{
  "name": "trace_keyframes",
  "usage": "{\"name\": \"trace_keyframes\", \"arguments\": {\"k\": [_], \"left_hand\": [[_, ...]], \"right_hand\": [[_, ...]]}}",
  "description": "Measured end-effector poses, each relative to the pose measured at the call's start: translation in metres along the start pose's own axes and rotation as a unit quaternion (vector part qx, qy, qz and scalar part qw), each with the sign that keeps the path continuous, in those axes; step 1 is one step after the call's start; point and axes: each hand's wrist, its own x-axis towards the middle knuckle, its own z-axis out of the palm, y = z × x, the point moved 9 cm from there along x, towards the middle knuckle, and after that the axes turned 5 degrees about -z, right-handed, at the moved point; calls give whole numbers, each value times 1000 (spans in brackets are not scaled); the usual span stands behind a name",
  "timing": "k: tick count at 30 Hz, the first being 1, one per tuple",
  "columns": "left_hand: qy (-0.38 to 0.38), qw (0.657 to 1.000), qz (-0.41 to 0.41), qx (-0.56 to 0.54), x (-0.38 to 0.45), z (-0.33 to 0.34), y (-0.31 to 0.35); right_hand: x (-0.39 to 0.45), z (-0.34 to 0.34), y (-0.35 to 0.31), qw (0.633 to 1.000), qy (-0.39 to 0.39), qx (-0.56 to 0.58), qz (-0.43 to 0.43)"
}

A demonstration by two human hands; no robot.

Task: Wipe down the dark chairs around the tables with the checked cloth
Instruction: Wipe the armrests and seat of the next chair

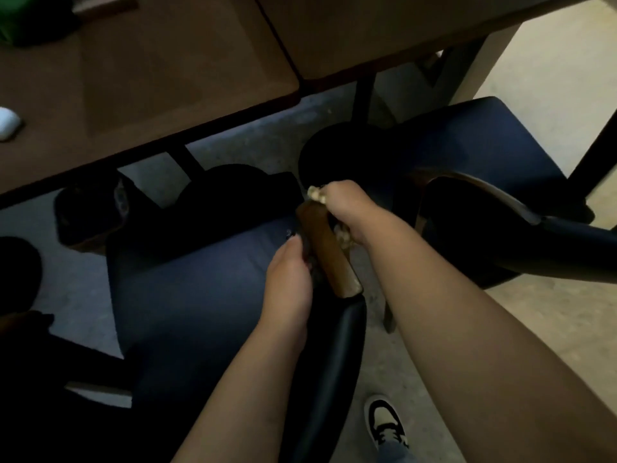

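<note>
A dark chair with a blue seat stands below me, its brown wooden armrest running between my hands. My right hand grips the bunched pale checked cloth against the far end of that armrest; bits of cloth show at the knuckles and under the palm. My left hand holds the inner side of the same armrest, fingers curled on it. A second dark chair stands to the right.
Two brown tables sit ahead, their black legs reaching the floor between the chairs. A white object lies at the left table edge. My shoe is on the pale floor at the bottom.
</note>
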Motion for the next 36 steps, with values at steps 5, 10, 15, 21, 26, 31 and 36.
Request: {"name": "trace_keyframes", "arguments": {"k": [5,10,15,21,26,31,36], "left_hand": [[62,990,-1,128,18,31,23],[89,984,15,152,30,28,22],[94,982,39,157,37,24,26],[107,979,32,171,36,19,24],[121,976,52,176,36,19,27],[115,971,49,205,37,20,28],[102,964,71,235,41,18,32]], "right_hand": [[11,32,99,954,30,271,123],[-18,26,85,927,45,370,40],[-69,17,41,925,23,365,-104],[-110,38,57,951,-19,302,-65],[-70,39,61,978,-42,201,26],[-74,22,71,977,39,209,16],[-116,-13,34,944,143,269,-126]]}}
